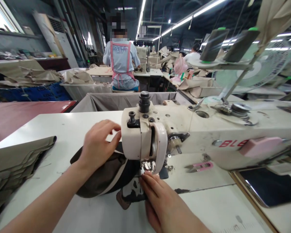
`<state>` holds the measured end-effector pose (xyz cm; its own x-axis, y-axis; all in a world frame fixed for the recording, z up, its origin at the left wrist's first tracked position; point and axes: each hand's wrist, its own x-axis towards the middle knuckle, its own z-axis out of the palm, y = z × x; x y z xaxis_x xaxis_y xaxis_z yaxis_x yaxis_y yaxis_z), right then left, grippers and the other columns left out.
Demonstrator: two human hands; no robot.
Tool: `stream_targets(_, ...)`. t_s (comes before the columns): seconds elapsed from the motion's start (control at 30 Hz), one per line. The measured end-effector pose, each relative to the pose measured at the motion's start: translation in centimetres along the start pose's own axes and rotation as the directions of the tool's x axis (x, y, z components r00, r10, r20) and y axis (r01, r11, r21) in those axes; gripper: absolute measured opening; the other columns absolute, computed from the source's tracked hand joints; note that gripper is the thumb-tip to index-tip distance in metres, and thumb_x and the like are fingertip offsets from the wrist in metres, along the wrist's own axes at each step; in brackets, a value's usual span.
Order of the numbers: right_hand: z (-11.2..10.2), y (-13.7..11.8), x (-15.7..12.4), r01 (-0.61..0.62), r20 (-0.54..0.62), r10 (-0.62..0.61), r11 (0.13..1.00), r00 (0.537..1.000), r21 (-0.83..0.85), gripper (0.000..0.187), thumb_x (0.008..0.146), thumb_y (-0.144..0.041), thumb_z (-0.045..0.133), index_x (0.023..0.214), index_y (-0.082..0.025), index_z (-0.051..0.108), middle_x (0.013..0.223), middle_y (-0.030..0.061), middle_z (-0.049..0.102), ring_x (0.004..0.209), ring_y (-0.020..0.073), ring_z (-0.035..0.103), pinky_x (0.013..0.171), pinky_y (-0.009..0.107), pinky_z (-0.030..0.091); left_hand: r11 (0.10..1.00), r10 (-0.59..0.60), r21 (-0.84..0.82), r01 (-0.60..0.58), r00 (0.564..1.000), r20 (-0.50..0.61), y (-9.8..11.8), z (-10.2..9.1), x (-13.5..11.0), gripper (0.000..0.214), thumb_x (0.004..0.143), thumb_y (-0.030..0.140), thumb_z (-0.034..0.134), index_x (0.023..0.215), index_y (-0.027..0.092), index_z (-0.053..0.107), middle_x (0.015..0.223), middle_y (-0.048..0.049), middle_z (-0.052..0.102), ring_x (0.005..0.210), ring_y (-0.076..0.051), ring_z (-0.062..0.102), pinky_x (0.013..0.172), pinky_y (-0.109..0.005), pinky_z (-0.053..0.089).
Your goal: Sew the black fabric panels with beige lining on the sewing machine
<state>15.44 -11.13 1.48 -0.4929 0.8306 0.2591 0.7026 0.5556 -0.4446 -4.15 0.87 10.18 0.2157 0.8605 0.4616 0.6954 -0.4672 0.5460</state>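
Observation:
A brown and black fabric piece [94, 181] with a pale strip lies bunched at the left of the sewing machine [133, 139], its right edge running under the needle area. My left hand [99, 142] is over this fabric beside the machine head, thumb and fingers apart, fingertips close to the white casing. My right hand [160, 200] is low in front of the presser foot. Its fingers are pressed together at the fabric's right edge; the fingertips partly hide what they pinch. The needle is hidden behind the white guard.
Pink thread snips [202, 166] lie on the machine bed, with a phone [271, 186] to the right. Stacked olive fabric pieces [21, 158] rest on the table's left. Thread cones [214, 43] stand above the machine. A co-worker [121, 61] in a pink-strapped apron sits ahead, back turned.

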Motion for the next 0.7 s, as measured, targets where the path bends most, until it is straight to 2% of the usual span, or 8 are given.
stream_targets(0.1, -0.3, -0.3, 0.0, -0.007, 0.019, 0.007, 1.000, 1.000, 0.015, 0.062, 0.071, -0.004, 0.045, 0.133, -0.001, 0.045, 0.137, 0.0177, 0.045, 0.130, 0.0274, 0.038, 0.111, 0.040, 0.033, 0.993, 0.042, 0.088, -0.080, 0.927, 0.372, -1.5, -0.5, -4.6, 0.029, 0.083, 0.045, 0.056, 0.079, 0.017, 0.062, 0.069, 0.0028, 0.060, 0.063, -0.013, 0.054, 0.056, -0.022, 0.041)
stream_targets(0.2, -0.3, -0.3, 0.0, -0.037, 0.014, 0.037, 0.999, 0.999, 0.010, 0.056, 0.075, -0.007, 0.046, 0.131, -0.003, 0.047, 0.134, 0.0169, 0.048, 0.127, 0.0271, 0.040, 0.111, 0.041, 0.033, 0.948, 0.144, 0.185, -0.258, 0.869, 0.474, -2.9, 0.8, -9.0, 0.023, 0.089, 0.037, 0.048, 0.092, 0.019, 0.062, 0.089, -0.0047, 0.066, 0.081, -0.021, 0.060, 0.071, -0.031, 0.046)
stream_targets(0.27, -0.2, 0.0, -0.2, -0.045, 0.009, 0.045, 0.999, 0.999, 0.005, 0.055, 0.076, -0.008, 0.046, 0.131, -0.004, 0.048, 0.134, 0.0161, 0.048, 0.128, 0.0261, 0.039, 0.112, 0.040, 0.032, 0.903, 0.141, 0.312, -0.294, 0.891, 0.432, -3.6, 1.1, -10.3, 0.028, 0.093, 0.026, 0.037, 0.083, 0.019, 0.062, 0.081, -0.0059, 0.066, 0.075, -0.022, 0.061, 0.067, -0.031, 0.045)
stream_targets(0.37, -0.2, 0.3, -0.8, -0.021, -0.005, 0.021, 1.000, 1.000, 0.022, 0.055, 0.077, -0.007, 0.046, 0.132, -0.008, 0.047, 0.134, 0.0148, 0.047, 0.129, 0.0254, 0.037, 0.112, 0.042, 0.032, 0.876, -0.007, 0.472, -0.097, 0.977, 0.214, -3.7, -1.4, -10.0, 0.032, 0.092, 0.030, 0.035, 0.073, 0.019, 0.058, 0.058, -0.0019, 0.059, 0.052, -0.017, 0.055, 0.050, -0.025, 0.037)
stream_targets(0.5, 0.6, -1.6, -1.0, -0.035, -0.115, 0.068, 0.961, 0.991, 0.273, 0.062, 0.078, -0.015, 0.058, 0.138, -0.020, 0.040, 0.144, 0.0118, 0.037, 0.134, 0.0304, 0.030, 0.111, 0.052, 0.027, 0.970, -0.219, 0.097, 0.225, 0.973, -0.065, -2.0, -6.5, -8.9, 0.035, 0.087, 0.049, 0.045, 0.073, 0.019, 0.056, 0.057, 0.0027, 0.055, 0.052, -0.013, 0.051, 0.048, -0.020, 0.040)
stream_targets(0.57, 1.6, -3.8, 0.2, -0.127, -0.179, 0.293, 0.781, 0.939, 0.611, 0.073, 0.078, -0.024, 0.065, 0.142, -0.026, 0.030, 0.148, 0.0101, 0.032, 0.136, 0.0298, 0.028, 0.109, 0.052, 0.028, 0.902, -0.337, -0.307, 0.305, 0.940, -0.058, -0.9, -7.4, -9.0, 0.032, 0.082, 0.050, 0.055, 0.087, 0.019, 0.061, 0.064, 0.0021, 0.060, 0.058, -0.014, 0.055, 0.049, -0.021, 0.046)
stream_targets(0.63, 2.7, -6.1, 2.1, -0.082, -0.098, 0.409, 0.400, 0.907, 0.913, 0.065, 0.079, -0.030, 0.068, 0.136, -0.029, 0.037, 0.136, 0.0076, 0.050, 0.124, 0.0247, 0.046, 0.104, 0.044, 0.036, 0.673, -0.454, -0.655, 0.344, 0.891, 0.002, 0.0, -7.2, -9.3, 0.035, 0.078, 0.045, 0.064, 0.103, 0.021, 0.061, 0.071, 0.0002, 0.066, 0.061, -0.016, 0.060, 0.052, -0.023, 0.052)
stream_targets(0.7, 3.7, -7.7, 3.8, -0.059, 0.046, 0.467, 0.013, 0.883, 0.998, 0.039, 0.076, -0.037, 0.071, 0.110, -0.021, 0.058, 0.104, 0.0060, 0.068, 0.096, 0.0210, 0.063, 0.087, 0.034, 0.048, 0.431, -0.542, -0.836, 0.338, 0.838, 0.059, 0.3, -6.8, -9.7, 0.039, 0.076, 0.037, 0.069, 0.111, 0.021, 0.060, 0.078, -0.0015, 0.071, 0.065, -0.017, 0.065, 0.058, -0.024, 0.057)
